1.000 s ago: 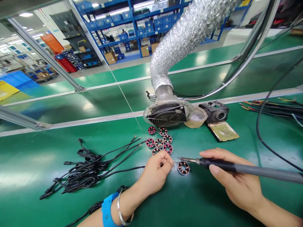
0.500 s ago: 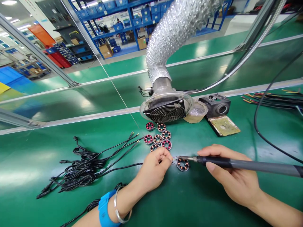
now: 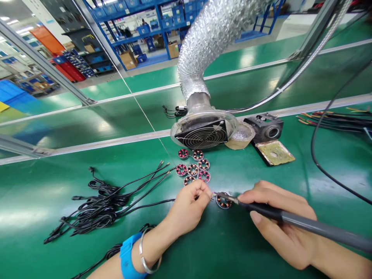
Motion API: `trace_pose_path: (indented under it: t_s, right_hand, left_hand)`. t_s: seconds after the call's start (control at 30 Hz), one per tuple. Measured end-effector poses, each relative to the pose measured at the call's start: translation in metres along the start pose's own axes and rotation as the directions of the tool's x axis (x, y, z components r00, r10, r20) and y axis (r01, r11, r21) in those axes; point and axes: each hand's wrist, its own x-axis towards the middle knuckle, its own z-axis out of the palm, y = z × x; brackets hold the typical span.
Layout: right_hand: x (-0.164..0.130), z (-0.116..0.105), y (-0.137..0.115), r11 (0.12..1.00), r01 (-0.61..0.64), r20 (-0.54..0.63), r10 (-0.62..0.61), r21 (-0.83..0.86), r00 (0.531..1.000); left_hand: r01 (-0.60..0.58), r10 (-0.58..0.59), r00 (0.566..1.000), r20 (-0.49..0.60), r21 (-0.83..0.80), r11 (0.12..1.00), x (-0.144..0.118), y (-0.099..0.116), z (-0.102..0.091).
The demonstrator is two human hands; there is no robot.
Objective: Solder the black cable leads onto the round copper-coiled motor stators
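Resting flat on green counter (image 3: 87,186): small stator ring (image 3: 223,202), likely light, rigid, its copper windings fragile; grip by rim. Left hand (image 3: 188,209) pinches black lead wire (image 3: 151,203) beside it; right hand (image 3: 279,224) clasps soldering iron (image 3: 290,221), tip touching ring.

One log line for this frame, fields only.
left hand: pinching wire end | right hand: holding soldering iron | tip: at coil ring | surface: green bench
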Motion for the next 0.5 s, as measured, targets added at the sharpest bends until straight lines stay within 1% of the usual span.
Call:
trace_pose_path:
  t_s: [0.27,0.5]
  right_hand:
    - [-0.0017,-0.0012,-0.0008,0.999,0.029,-0.052,-0.028,0.026,0.998]
    - [-0.0007,-0.0013,-0.0004,0.998,0.046,-0.061,-0.043,0.033,0.997]
  left_hand:
    - [0.002,-0.002,1.000,0.000,0.008,1.000,-0.0003,0.0002,-0.0004]
    - [-0.007,0.007,1.000,0.002,0.008,1.000,0.0003,-0.0006,-0.0009]
